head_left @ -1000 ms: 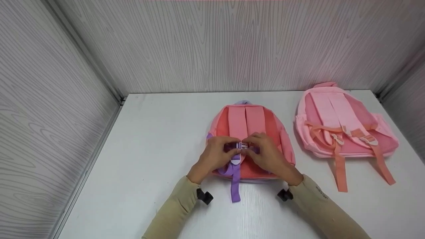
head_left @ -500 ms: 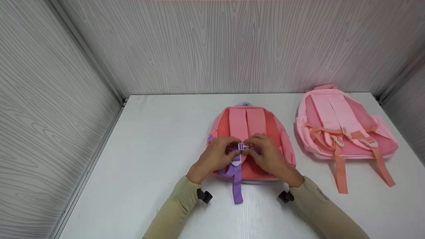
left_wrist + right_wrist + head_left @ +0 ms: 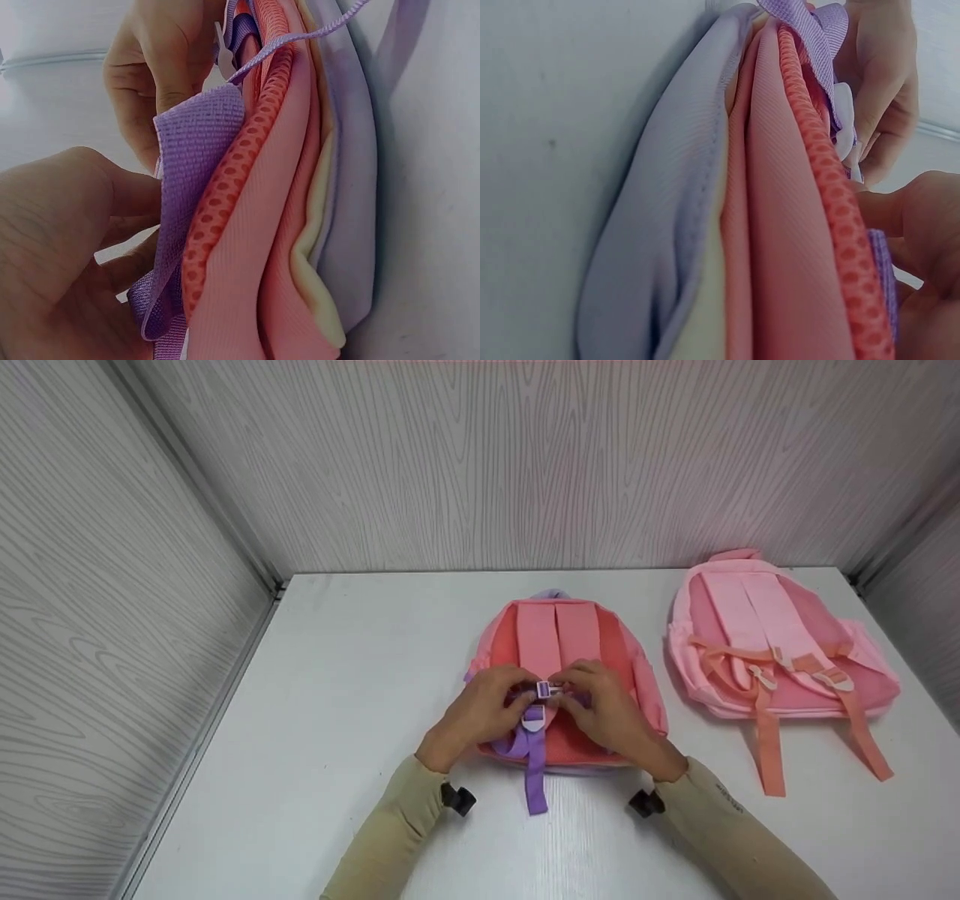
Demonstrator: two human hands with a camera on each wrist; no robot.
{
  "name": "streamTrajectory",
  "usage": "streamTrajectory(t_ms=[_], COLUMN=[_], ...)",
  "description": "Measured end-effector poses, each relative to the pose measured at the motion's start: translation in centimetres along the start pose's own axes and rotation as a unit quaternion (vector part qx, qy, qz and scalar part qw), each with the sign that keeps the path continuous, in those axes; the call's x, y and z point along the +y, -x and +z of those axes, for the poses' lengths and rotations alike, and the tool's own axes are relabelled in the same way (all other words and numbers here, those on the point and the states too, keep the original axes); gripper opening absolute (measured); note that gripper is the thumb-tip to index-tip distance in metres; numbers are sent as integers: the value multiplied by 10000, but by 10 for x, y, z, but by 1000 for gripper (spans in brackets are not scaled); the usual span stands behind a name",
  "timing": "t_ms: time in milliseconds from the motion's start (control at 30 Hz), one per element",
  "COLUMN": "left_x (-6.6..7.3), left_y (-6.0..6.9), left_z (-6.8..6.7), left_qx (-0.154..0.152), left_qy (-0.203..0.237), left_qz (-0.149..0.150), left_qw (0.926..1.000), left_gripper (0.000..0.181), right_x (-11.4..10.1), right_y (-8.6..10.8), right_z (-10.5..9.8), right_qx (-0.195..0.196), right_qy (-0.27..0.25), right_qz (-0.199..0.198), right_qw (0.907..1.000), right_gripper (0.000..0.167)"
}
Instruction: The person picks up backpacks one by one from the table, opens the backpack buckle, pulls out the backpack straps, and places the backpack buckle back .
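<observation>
Buckle is pinched by left hand; by right hand, too.

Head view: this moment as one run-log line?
left hand: pinches buckle | right hand: pinches buckle | coral bag: beneath | pink bag: right, untouched

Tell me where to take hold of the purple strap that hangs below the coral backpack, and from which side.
Pinch the purple strap flat near its free end, probably best from the person's side. That end points toward the person, past the lower edge of the coral backpack and clear of the left hand and right hand, while the upper part meets the white adjuster.
</observation>
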State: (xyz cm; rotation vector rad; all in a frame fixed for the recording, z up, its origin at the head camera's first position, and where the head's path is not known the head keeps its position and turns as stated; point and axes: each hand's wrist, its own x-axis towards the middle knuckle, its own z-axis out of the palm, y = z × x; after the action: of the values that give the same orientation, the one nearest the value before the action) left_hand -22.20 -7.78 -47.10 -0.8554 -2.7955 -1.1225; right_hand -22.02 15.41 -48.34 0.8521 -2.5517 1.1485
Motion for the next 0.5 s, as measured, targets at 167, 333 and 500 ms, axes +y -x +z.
streamTrajectory(t_ms=[167, 333, 500], left_x=[0, -1, -2], left_y=[-1, 0, -1], left_z=[0, 0, 1], left_qx=[128, 261, 280], left_qy=[-349, -479, -220], left_qz=[-112, -113, -254], left_qw=[9992, 9984, 9990], left_gripper=[18, 14, 13], right_x=[-1, 0, 0], right_y=[-1, -1, -1], right_z=[0, 0, -1], right_qx=[87, 183, 181], right_qy=[-49, -62, -35], right_qz=[-29, -231, -263], right_qw=[9999, 9995, 9995], right_gripper=[21, 21, 23])
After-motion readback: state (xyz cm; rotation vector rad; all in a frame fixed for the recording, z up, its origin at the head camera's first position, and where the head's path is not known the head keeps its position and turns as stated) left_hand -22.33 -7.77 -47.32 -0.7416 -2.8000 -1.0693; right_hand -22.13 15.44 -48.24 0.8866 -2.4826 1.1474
